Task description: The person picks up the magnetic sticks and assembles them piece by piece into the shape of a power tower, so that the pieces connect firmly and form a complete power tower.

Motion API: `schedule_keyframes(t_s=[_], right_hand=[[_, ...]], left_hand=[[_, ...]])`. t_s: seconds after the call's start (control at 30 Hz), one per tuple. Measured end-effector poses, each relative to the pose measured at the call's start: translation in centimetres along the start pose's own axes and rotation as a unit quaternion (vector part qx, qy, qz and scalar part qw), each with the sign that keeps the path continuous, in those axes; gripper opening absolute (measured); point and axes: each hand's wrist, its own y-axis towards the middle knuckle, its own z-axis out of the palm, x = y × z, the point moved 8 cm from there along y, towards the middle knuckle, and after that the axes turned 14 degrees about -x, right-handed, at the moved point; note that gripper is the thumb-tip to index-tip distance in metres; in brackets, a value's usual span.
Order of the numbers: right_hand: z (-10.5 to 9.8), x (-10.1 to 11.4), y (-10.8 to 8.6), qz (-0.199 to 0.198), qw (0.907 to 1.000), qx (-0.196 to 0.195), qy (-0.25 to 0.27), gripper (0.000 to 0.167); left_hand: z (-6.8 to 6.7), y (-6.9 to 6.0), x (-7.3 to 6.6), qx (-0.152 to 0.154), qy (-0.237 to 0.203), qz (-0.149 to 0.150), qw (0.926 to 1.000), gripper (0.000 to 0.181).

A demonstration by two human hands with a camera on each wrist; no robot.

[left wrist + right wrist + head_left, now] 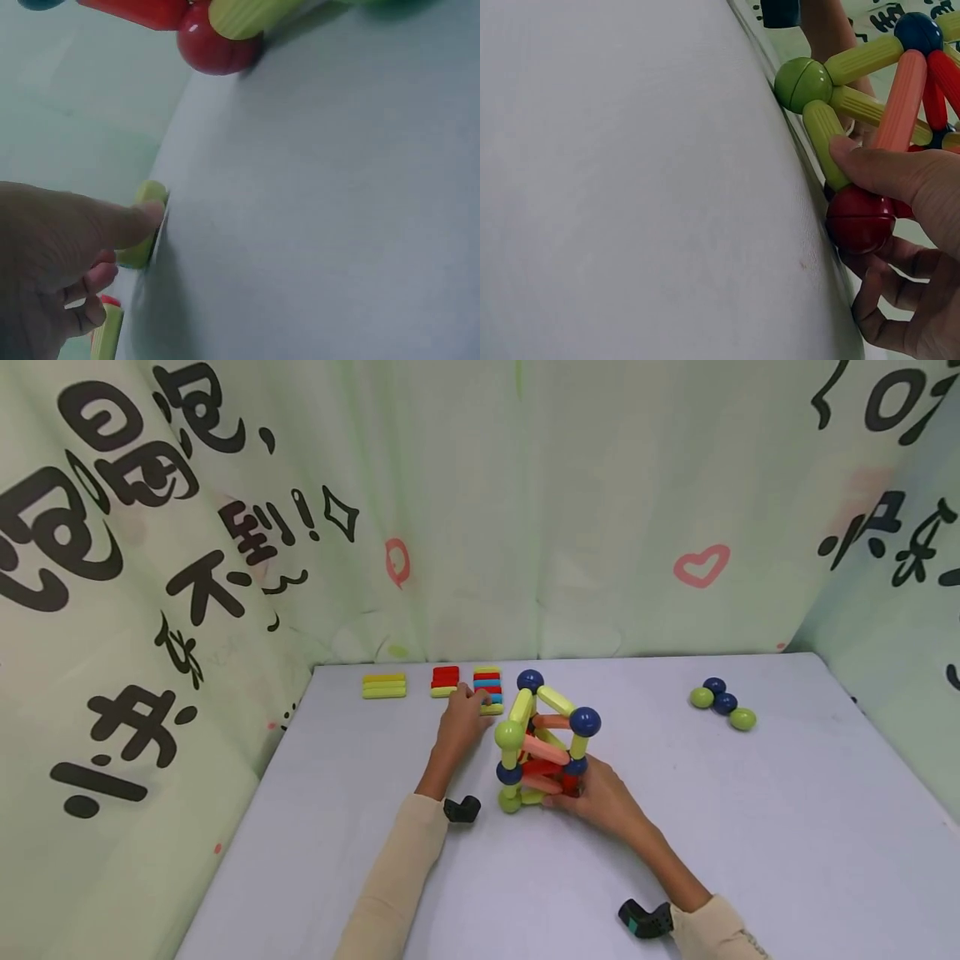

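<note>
A ball-and-stick structure [545, 750] of magnetic building pieces stands on the table, with blue, green and red balls joined by yellow-green, pink and red rods. My right hand [606, 797] grips its lower right side. In the right wrist view, the thumb lies on a yellow-green rod [823, 135] and fingers curl beneath a red ball [860, 219]. Left of the structure, my left hand [462, 720] reaches to the front of a rod pile. Its thumb presses a yellow-green rod [152, 191] in the left wrist view, pinching it; the index finger is hidden.
Red and yellow-green rods [446, 677] lie beside the pile, and yellow rods [384, 686] lie farther left. Several blue and green balls [725, 703] sit at the table's back right. A patterned curtain [600, 527] hangs behind the table.
</note>
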Motion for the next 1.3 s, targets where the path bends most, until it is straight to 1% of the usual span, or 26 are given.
schedule_keyframes(t_s=[0.13,0.2,0.27,0.3,0.33,0.37,0.4,0.43,0.47,0.53,0.57,0.6,0.63,0.67,0.7,0.73,0.77,0.8,0.87,0.9,0.93,0.97,1.07,1.17,1.23,1.3], right_hand=[[-0.3,-0.1,0.1,-0.010,0.9997,-0.021,-0.007,0.068],[-0.5,-0.4,0.2,-0.009,0.9994,-0.033,-0.009,0.068],[-0.7,-0.6,0.3,-0.002,0.9991,-0.042,-0.006,0.069],[-0.7,-0.8,0.3,0.003,0.9990,-0.045,-0.005,0.070],[-0.7,-0.9,0.4,0.007,0.9988,-0.049,-0.005,0.071],[-0.8,-1.0,0.4,0.011,0.9986,-0.051,-0.003,0.072],[-0.8,-1.1,0.4,0.015,0.9985,-0.052,-0.002,0.074],[-0.9,-1.1,0.5,0.016,0.9985,-0.052,0.001,0.075],[-0.9,-1.2,0.5,0.016,0.9986,-0.051,0.004,0.075],[-1.0,-1.1,0.5,0.009,0.9989,-0.046,0.006,0.076],[-1.0,-1.1,0.5,0.007,0.9991,-0.042,0.008,0.076],[-1.1,-1.0,0.5,0.004,0.9992,-0.038,0.010,0.075],[-1.2,-1.0,0.6,0.002,0.9994,-0.034,0.011,0.073],[-1.2,-1.0,0.6,0.001,0.9995,-0.030,0.012,0.072],[-1.3,-1.0,0.6,0.000,0.9996,-0.024,0.013,0.070],[-1.3,-0.9,0.7,0.000,0.9997,-0.019,0.013,0.068],[-1.4,-0.9,0.7,0.001,0.9998,-0.012,0.016,0.066],[-1.4,-0.8,0.8,0.004,0.9998,-0.005,0.018,0.064],[-1.7,-0.7,1.0,0.009,0.9997,0.006,0.019,0.062],[-1.9,-0.6,1.0,0.014,0.9997,0.008,0.018,0.061],[-2.3,-0.5,1.1,0.019,0.9997,0.006,0.013,0.064],[-2.6,-0.4,1.1,0.024,0.9997,0.002,0.009,0.066],[-3.9,0.3,1.2,0.018,0.9994,-0.023,-0.020,0.075],[-4.9,1.4,1.3,-0.007,0.9978,-0.054,-0.036,0.080],[-5.4,2.2,1.4,-0.028,0.9958,-0.079,-0.037,0.084],[-5.9,2.9,1.4,-0.044,0.9926,-0.108,-0.034,0.086]], left_hand=[[-0.1,-0.5,-0.6,-0.007,0.044,0.046,0.9980,0.025],[-0.3,-0.9,-0.7,-0.006,0.048,0.052,0.9974,0.028],[-0.9,-1.3,-0.6,-0.012,0.014,0.037,0.9992,0.030],[-1.4,-1.4,-0.6,-0.021,-0.019,0.024,0.9993,0.030],[-2.0,-1.5,-0.6,-0.029,-0.062,0.007,0.9977,0.031],[-2.7,-1.6,-0.8,-0.042,-0.111,-0.009,0.9929,0.032],[-3.6,-1.6,-1.0,-0.055,-0.161,-0.024,0.9852,0.033],[-4.4,-1.7,-1.3,-0.067,-0.218,-0.042,0.9728,0.033],[-5.4,-1.8,-1.7,-0.076,-0.278,-0.058,0.9558,0.033],[-7.4,-2.1,-2.9,-0.091,-0.383,-0.083,0.9154,0.034],[-8.4,-2.3,-3.7,-0.098,-0.428,-0.084,0.8943,0.034],[-9.2,-2.5,-4.5,-0.100,-0.466,-0.084,0.8750,0.035],[-10.0,-2.8,-5.4,-0.099,-0.497,-0.078,0.8586,0.035],[-10.7,-3.1,-6.3,-0.096,-0.517,-0.066,0.8482,0.035],[-11.3,-3.4,-7.1,-0.092,-0.522,-0.048,0.8468,0.034],[-11.7,-3.7,-7.9,-0.088,-0.519,-0.026,0.8500,0.034],[-12.0,-4.1,-8.6,-0.084,-0.507,-0.004,0.8576,0.033],[-12.3,-4.4,-9.3,-0.082,-0.489,0.018,0.8680,0.032],[-12.6,-4.9,-10.3,-0.090,-0.453,0.061,0.8849,0.031],[-12.8,-5.1,-10.6,-0.098,-0.433,0.080,0.8923,0.032],[-13.0,-5.3,-11.0,-0.107,-0.418,0.097,0.8968,0.032],[-13.1,-5.5,-11.3,-0.116,-0.404,0.112,0.9005,0.033],[-13.3,-6.0,-12.0,-0.133,-0.354,0.150,0.9133,0.035],[-13.3,-6.5,-12.7,-0.140,-0.291,0.190,0.9272,0.032],[-13.3,-6.8,-13.2,-0.145,-0.248,0.217,0.9330,0.029],[-13.4,-7.1,-13.7,-0.151,-0.209,0.241,0.9358,0.027]])
